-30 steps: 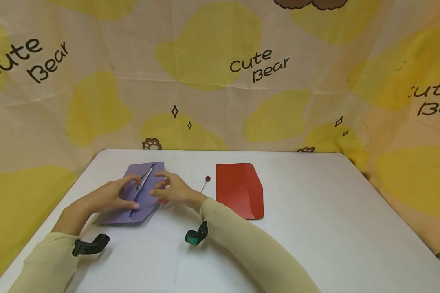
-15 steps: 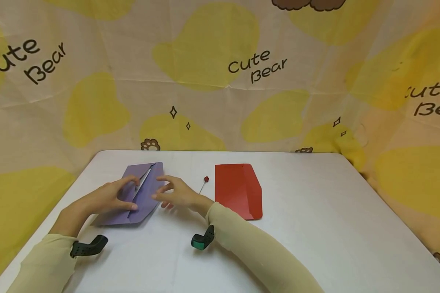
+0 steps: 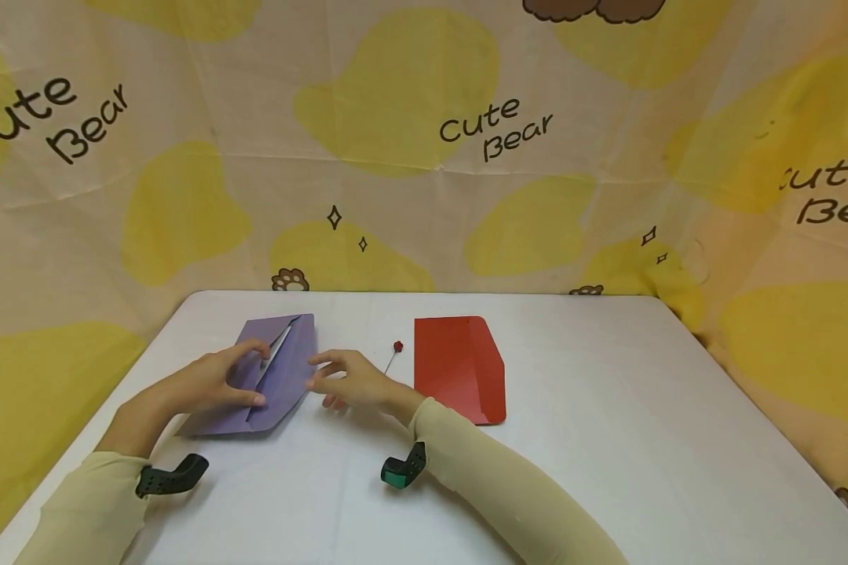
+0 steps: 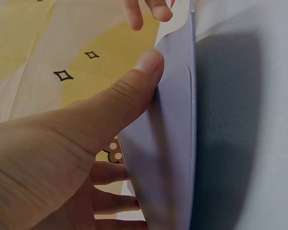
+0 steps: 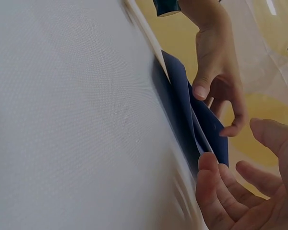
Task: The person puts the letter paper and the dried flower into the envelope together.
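Head view: nearest the viewer, the left hand (image 3: 208, 382) rests on the purple folded paper (image 3: 283, 377), thumb and fingers gripping its left flap. That paper lies on the white tabletop (image 3: 608, 439), long axis running away and slightly right. Just right of the paper, the right hand (image 3: 353, 380) hovers relaxed, holding nothing. Farther right lie a red-headed pin (image 3: 394, 355) and red paper (image 3: 459, 367)

Even bright light; wrist views dim, perhaps motion-blurred.
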